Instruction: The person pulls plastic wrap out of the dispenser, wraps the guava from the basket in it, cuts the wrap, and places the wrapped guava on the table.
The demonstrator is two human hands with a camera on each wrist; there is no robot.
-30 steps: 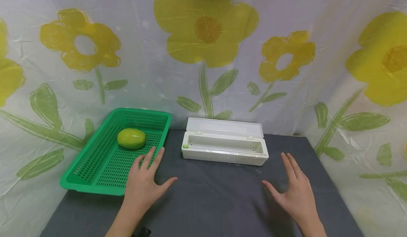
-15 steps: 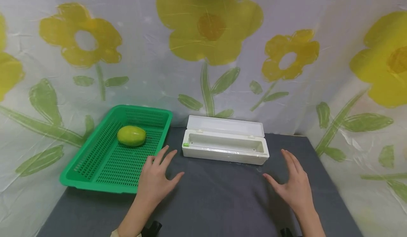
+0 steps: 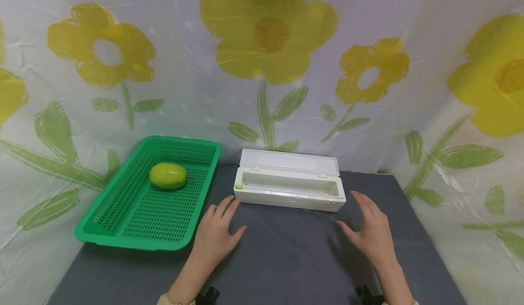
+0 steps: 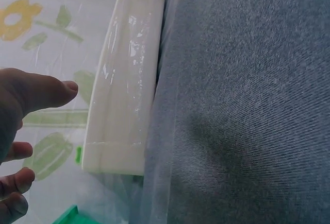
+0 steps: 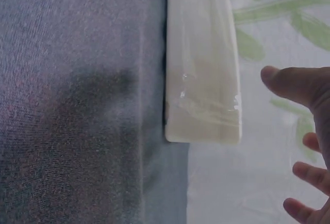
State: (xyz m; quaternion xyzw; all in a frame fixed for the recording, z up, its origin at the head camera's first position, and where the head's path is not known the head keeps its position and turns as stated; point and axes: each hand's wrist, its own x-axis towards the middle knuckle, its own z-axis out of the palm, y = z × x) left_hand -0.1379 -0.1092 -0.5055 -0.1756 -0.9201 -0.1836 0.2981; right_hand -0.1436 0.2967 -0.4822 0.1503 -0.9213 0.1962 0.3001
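L hand & R hand both wide, fingers spread, nr opp. ends of wht wrap dispenser, lid back; grn basket w/ yel-grn fruit to L.

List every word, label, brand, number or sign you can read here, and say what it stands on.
None: I can make out no lettering in any view.
The long white open-lidded box, perforated green plastic basket and oval yellow-green fruit show no readable marks.
The shiny pale wall sheet bears only flower pictures.
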